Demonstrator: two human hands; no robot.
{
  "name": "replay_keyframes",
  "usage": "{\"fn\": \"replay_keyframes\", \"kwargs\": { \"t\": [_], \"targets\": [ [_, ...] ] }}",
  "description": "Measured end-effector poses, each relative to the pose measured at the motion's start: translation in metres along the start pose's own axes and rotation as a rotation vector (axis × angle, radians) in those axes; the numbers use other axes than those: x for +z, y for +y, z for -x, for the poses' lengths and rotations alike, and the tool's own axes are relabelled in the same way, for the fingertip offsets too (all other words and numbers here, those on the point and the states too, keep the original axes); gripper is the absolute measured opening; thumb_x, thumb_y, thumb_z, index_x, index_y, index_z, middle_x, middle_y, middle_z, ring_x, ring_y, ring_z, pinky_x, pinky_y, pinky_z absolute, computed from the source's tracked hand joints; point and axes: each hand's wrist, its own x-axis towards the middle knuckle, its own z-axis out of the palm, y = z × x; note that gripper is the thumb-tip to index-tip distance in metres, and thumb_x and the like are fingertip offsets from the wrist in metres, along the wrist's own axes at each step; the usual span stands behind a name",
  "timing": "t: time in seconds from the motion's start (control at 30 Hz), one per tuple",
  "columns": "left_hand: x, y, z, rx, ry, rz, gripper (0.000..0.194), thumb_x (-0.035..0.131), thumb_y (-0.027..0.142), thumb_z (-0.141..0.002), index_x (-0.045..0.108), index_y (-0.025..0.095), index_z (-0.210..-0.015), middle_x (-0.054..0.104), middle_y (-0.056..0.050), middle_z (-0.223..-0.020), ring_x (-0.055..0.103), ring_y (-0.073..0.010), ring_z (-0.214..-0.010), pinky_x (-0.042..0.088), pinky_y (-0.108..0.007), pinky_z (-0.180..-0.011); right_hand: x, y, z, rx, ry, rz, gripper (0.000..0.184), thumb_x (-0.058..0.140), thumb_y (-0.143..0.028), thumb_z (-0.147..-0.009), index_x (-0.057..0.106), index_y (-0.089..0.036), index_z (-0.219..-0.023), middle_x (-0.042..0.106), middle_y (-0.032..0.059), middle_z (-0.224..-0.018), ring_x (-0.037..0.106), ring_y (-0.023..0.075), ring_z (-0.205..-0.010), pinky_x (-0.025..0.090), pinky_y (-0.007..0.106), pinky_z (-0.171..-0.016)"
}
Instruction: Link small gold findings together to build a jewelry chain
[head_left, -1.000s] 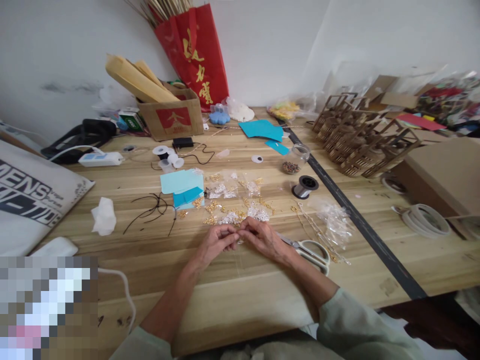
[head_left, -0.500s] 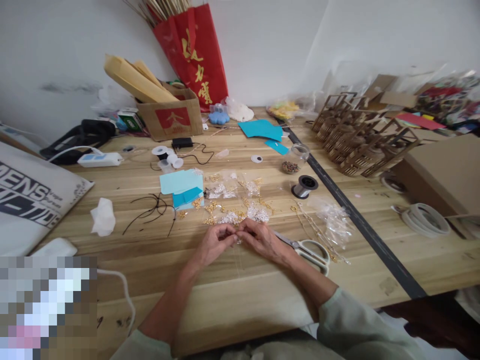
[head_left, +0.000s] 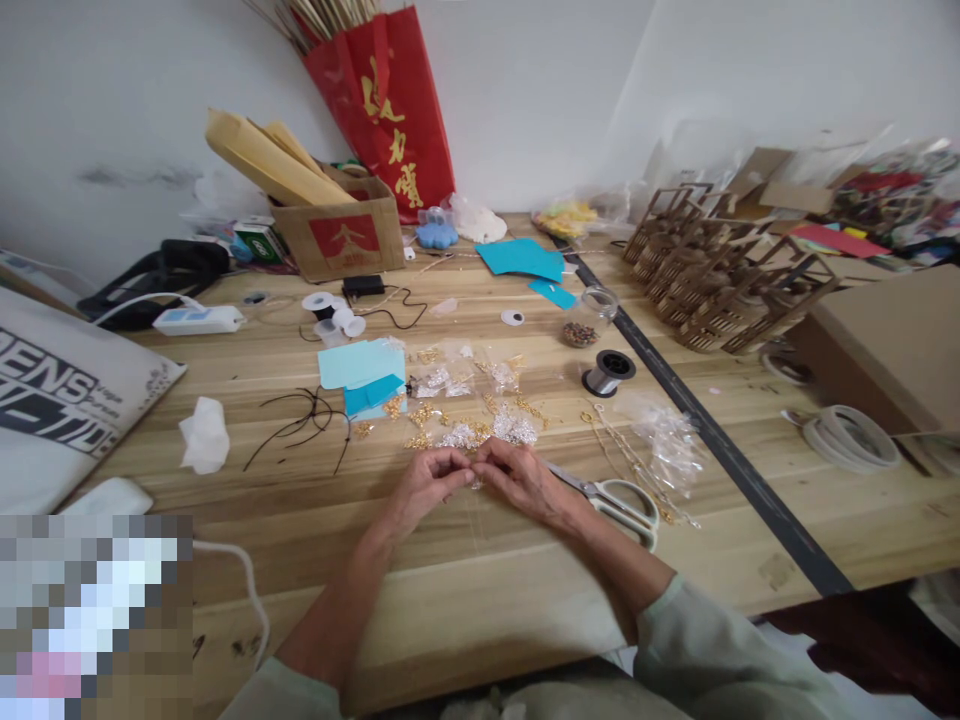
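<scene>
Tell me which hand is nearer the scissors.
Right. The right hand is just left of the scissors, by the blades; the left hand is farther off, beyond the right one.

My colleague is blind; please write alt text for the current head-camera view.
A person's left hand and right hand meet at the fingertips over a wooden table, near small gold and silver pieces. Scissors lie beside the right hand.

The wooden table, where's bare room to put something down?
Bare wood lies between the white cable and left forearm, and between the dark strip and whitish rolls. Beyond the left hand and right hand, gold pieces and silver pieces crowd it.
</scene>
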Motion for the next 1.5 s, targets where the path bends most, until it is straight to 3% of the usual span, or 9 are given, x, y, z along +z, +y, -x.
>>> {"fn": "replay_keyframes", "kwargs": {
  "t": [0.37,0.6,0.8,0.93,1.07,1.3,1.43,1.5],
  "targets": [
    [0.003,0.0,0.002,-0.01,-0.003,0.044,0.019,0.066,0.033,-0.071,0.061,0.015,-0.067,0.043,0.006,-0.05,0.032,-0.0067,-0.047,0.023,-0.02,-0.044,-0.007,-0.006,0.0,0.017,-0.022,-0.062,0.021,0.047,-0.034,-0.094,0.058,-0.016,-0.09,0.059,-0.0008,-0.071,0.049,0.0099,-0.06,0.036,0.02,-0.055],
    [0.004,0.001,0.0,-0.013,0.042,0.011,0.016,0.067,0.03,-0.068,0.062,0.016,-0.063,0.05,0.004,-0.053,0.041,-0.0089,-0.052,0.03,-0.022,-0.05,-0.019,-0.011,0.002,0.008,-0.053,-0.083,0.014,0.053,-0.027,-0.09,0.056,-0.016,-0.098,0.058,-0.0002,-0.074,0.051,0.01,-0.062,0.04,0.019,-0.054],
    [0.002,-0.004,-0.002,0.005,0.074,0.031,0.019,0.07,0.032,-0.067,0.062,0.015,-0.064,0.055,0.003,-0.058,0.043,-0.0088,-0.054,0.031,-0.021,-0.051,-0.022,-0.002,0.002,-0.097,-0.021,0.087,0.01,0.052,-0.02,-0.09,0.06,-0.017,-0.096,0.06,0.0028,-0.08,0.055,0.013,-0.069,0.044,0.023,-0.062],
    [0.001,-0.012,-0.005,0.028,0.095,0.028,0.02,0.07,0.034,-0.068,0.063,0.015,-0.067,0.057,0.003,-0.059,0.044,-0.0088,-0.054,0.033,-0.021,-0.051,-0.025,-0.003,0.002,-0.169,-0.02,0.264,0.019,0.044,-0.021,-0.095,0.063,-0.016,-0.095,0.06,0.007,-0.086,0.057,0.0165,-0.077,0.045,0.027,-0.069],
    [0.002,-0.017,-0.007,0.067,0.112,0.021,0.018,0.069,0.032,-0.069,0.064,0.014,-0.07,0.058,0.002,-0.06,0.046,-0.009,-0.054,0.035,-0.021,-0.052,-0.027,-0.007,0.002,-0.194,-0.011,0.408,0.022,0.041,-0.023,-0.097,0.061,-0.017,-0.092,0.058,0.0071,-0.085,0.054,0.0159,-0.073,0.043,0.026,-0.064],
    [0.008,-0.01,-0.003,0.112,0.144,-0.091,0.012,0.065,0.024,-0.069,0.061,0.014,-0.066,0.059,0.0,-0.063,0.053,-0.0123,-0.061,0.04,-0.022,-0.059,-0.02,-0.009,0.006,-0.279,0.013,0.463,0.017,0.04,-0.024,-0.097,0.056,-0.018,-0.094,0.056,0.0076,-0.091,0.055,0.0161,-0.076,0.045,0.025,-0.062],
    [0.011,-0.011,-0.002,0.139,0.118,-0.15,0.012,0.061,0.023,-0.07,0.058,0.014,-0.062,0.052,0.002,-0.058,0.047,-0.0106,-0.055,0.036,-0.021,-0.053,-0.016,-0.012,0.006,-0.315,0.011,0.418,0.017,0.04,-0.022,-0.098,0.054,-0.018,-0.105,0.057,0.0101,-0.106,0.059,0.0172,-0.09,0.049,0.026,-0.072],
    [0.013,-0.013,-0.002,0.15,0.117,-0.172,0.013,0.061,0.022,-0.07,0.057,0.014,-0.061,0.051,0.002,-0.058,0.045,-0.0101,-0.054,0.034,-0.021,-0.052,-0.014,-0.012,0.005,-0.321,0.006,0.377,0.016,0.039,-0.02,-0.098,0.054,-0.018,-0.104,0.059,0.0101,-0.103,0.059,0.0173,-0.09,0.048,0.027,-0.075]
  ]
}}
